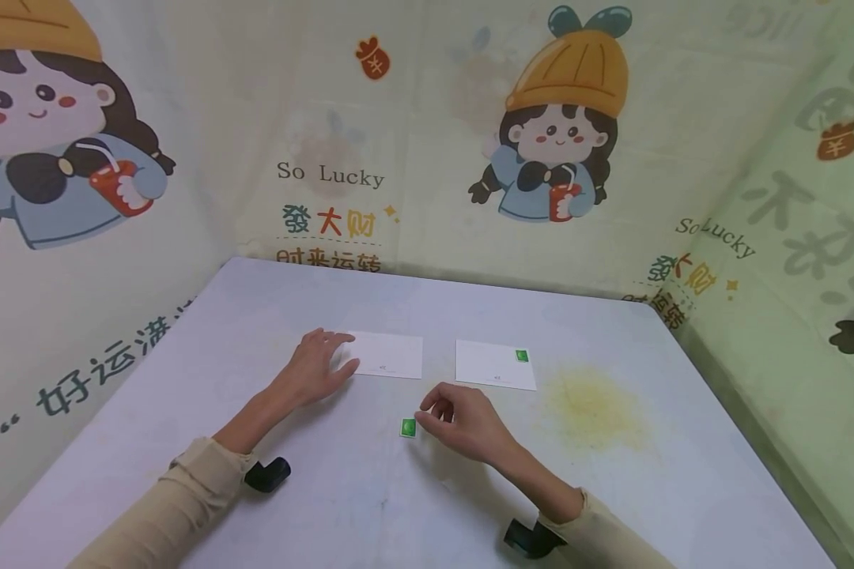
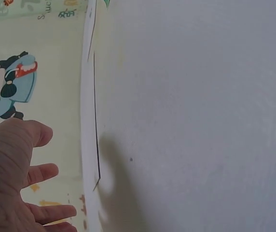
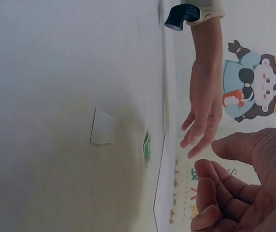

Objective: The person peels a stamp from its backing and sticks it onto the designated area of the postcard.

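Note:
My left hand point(image 1: 316, 367), fingers spread, hovers at the left end of a white envelope point(image 1: 391, 356); its fingertips overlap that edge in the head view. A loose green stamp point(image 1: 408, 427) with a white border lies in front of the envelopes, looking slightly curled in the right wrist view. Just to the right of it is my right hand point(image 1: 466, 419), thumb and forefinger close together and the other fingers loosely curled, with nothing visible between them. A second white envelope point(image 1: 491, 371) bears a green stamp point(image 1: 522, 356) at its upper right corner.
A small white paper piece point(image 3: 102, 128) lies on the table near the loose stamp. The white table point(image 1: 313, 506) has a yellowish stain point(image 1: 598, 407) on its right side. Printed cloth point(image 1: 427, 158) hangs behind and at both sides. Black wrist devices point(image 1: 268, 474) sit at both cuffs.

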Demonstrator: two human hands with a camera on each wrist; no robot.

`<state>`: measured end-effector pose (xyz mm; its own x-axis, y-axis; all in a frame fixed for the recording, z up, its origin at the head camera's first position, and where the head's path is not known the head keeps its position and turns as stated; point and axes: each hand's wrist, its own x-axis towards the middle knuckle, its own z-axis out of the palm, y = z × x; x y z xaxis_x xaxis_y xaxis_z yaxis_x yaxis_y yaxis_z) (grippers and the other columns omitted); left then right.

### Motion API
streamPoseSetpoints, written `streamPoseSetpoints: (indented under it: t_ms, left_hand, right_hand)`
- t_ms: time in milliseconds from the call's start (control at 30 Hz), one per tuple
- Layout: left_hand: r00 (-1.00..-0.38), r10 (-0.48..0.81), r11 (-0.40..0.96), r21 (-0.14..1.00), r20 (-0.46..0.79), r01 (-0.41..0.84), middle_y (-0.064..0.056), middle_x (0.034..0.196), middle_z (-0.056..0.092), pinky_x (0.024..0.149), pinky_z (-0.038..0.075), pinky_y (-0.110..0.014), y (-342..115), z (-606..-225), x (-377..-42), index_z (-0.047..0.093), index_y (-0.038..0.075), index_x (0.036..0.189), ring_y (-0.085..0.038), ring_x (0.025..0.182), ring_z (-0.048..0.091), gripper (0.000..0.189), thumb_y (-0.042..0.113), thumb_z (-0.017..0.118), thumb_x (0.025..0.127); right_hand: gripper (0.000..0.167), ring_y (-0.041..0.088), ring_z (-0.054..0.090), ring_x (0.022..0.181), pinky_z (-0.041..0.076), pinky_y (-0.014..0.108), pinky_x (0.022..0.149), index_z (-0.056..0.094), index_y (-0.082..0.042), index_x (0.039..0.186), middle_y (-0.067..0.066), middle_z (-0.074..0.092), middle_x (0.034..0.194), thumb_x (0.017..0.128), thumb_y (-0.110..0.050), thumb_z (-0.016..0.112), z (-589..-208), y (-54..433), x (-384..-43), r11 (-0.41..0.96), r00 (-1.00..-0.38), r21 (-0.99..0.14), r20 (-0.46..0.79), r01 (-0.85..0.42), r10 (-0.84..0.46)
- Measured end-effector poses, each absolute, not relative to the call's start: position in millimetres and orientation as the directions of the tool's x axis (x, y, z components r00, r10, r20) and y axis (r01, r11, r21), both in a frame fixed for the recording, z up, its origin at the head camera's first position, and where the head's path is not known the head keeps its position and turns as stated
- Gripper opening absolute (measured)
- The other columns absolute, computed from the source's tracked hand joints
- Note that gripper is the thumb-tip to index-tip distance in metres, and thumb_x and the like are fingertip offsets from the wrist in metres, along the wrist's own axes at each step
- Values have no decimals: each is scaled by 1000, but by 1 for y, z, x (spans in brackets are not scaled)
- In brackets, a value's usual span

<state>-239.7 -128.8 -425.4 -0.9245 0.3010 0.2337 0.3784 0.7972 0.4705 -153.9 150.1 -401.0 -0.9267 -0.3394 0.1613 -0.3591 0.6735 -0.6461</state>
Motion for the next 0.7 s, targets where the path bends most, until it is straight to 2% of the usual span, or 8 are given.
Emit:
streamPoseSetpoints:
  t_ms: [367,700]
  left_hand:
    - [-923,304,813,441,237,380,-30,135,59,112,33,-63,-131,-428,-251,60,-1,136,-51,133,43,47,25,65,98]
    - [-912,321,822,402,257,403,-30,128,63,109,35,-62,-133,-433,-256,62,-3,132,-50,127,48,43,22,66,96]
  right_hand:
    - [6,6,50,62,41,23,56,72,-16,87,-11,61,70,91,-20,75,-405,145,-165,702,-920,-607,139,-372,-367]
    - [8,7,51,62,42,23,56,73,-16,87,-10,61,71,91,-23,74,-412,143,-174,744,-930,-582,60,-327,-362]
